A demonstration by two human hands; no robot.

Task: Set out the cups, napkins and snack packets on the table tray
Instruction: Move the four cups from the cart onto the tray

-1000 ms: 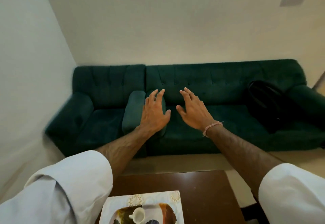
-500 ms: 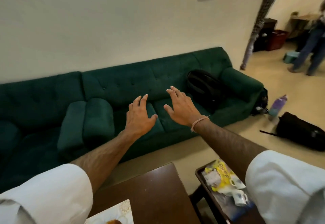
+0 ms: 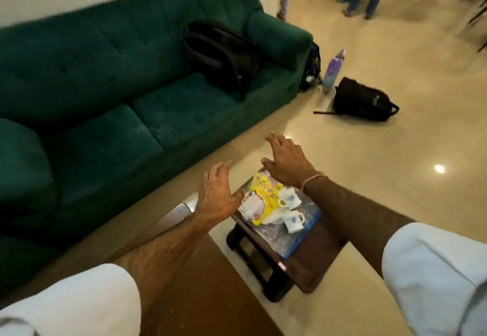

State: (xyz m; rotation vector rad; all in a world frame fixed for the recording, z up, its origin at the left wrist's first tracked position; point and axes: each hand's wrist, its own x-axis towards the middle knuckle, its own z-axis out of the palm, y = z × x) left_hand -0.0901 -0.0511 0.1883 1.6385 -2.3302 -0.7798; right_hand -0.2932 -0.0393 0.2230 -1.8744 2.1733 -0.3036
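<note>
Yellow snack packet [image 3: 264,198] and two white cups [image 3: 291,210] are lying on the small side table [image 3: 311,264] just below my right hand [image 3: 286,163], nearer it than my left hand [image 3: 217,194], both hovering empty, fingers spreading apart.

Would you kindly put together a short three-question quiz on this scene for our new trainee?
1. True or false: the left hand is gripping a white cup.
2. How many white cups stand on the small side table?
3. The yellow snack packet lies: A) on the green sofa; B) on the small side table; C) on the floor.

Key: 1 false; 2 two, the second nearer the camera; 3 B.
</note>
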